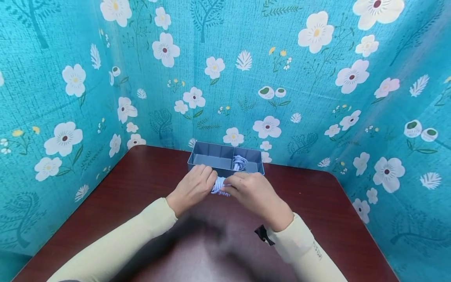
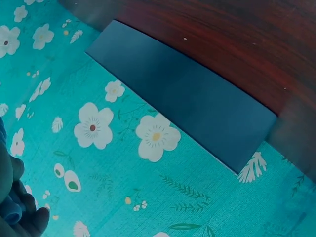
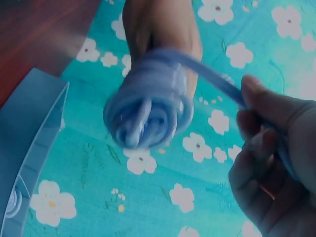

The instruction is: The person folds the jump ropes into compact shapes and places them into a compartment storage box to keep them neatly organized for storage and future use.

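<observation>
Two hands are clasped on a coiled light-blue cord bundle [image 1: 219, 185] near the tabletop's far edge: the left hand [image 1: 193, 186] grips the coil, the right hand [image 1: 251, 190] pinches its loose strand. Just behind, a grey plastic divided tray [image 1: 211, 159] is set, with another pale coiled cord [image 1: 239, 161] in its right compartment.

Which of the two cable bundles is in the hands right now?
The bundle in front of the tray, gripped by both hands; the other bundle lies inside the tray.

sleeves [image 1: 141, 231]: pale cream, long | right cuff — small grey print | hands bare
</observation>
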A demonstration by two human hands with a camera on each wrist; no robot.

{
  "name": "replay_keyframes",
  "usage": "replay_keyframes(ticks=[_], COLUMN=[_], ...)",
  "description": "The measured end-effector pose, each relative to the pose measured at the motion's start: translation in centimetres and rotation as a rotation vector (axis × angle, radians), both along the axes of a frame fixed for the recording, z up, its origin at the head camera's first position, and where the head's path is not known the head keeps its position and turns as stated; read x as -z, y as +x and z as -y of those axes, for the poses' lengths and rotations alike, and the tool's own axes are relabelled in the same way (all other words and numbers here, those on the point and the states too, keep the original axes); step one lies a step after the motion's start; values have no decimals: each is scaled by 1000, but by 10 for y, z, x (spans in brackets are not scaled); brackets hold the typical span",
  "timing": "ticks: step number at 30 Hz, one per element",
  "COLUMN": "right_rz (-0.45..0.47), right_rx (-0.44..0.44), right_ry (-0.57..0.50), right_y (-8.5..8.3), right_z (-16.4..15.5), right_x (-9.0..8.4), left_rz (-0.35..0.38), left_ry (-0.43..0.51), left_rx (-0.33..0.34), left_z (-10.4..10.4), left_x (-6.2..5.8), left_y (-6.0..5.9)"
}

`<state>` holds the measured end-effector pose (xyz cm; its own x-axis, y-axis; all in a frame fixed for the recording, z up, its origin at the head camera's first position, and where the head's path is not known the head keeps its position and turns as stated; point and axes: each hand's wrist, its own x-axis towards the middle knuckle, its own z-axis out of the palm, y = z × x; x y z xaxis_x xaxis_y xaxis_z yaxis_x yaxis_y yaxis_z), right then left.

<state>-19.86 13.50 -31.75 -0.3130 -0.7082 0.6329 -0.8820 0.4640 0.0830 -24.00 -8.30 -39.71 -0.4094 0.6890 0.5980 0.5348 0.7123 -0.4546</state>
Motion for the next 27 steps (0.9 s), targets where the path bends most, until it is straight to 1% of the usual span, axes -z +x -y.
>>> replay_keyframes(ticks=[5, 9, 11, 13, 16, 18, 20, 25, 27], right_rz=[144, 232, 266, 291, 344, 400, 483, 753, 841], right_rx=[-58, -97, -113, -110, -90, -73, -57, -42, -43], right_ry=[-118, -196, -206, -206, -202, -208, -223, -290, -315], right_y=[-14, -25, -29, -33, -37, -40, -45, -56, -61], right_z=[-11, -19, -22, -23, -24, -25, -27, -34, -36], right_x=[-7, -9, -8, -8, -7, -6, -3, 10, 15], left_rz=[6, 25, 26, 19, 9, 1, -6, -17, -27], left_ry=[-23, -35, -41, -55, -78, -86, -94, -108, -112], left_rx=[33, 82, 109, 134, 170, 194, 212, 246, 256], left_z=[1, 3, 2, 1, -2, -3, -4, -5, -5], left_x=[1, 2, 3, 2, 0, -2, -3, -5, -7], left_y=[2, 4, 6, 6, 9, 11, 12, 15, 16])
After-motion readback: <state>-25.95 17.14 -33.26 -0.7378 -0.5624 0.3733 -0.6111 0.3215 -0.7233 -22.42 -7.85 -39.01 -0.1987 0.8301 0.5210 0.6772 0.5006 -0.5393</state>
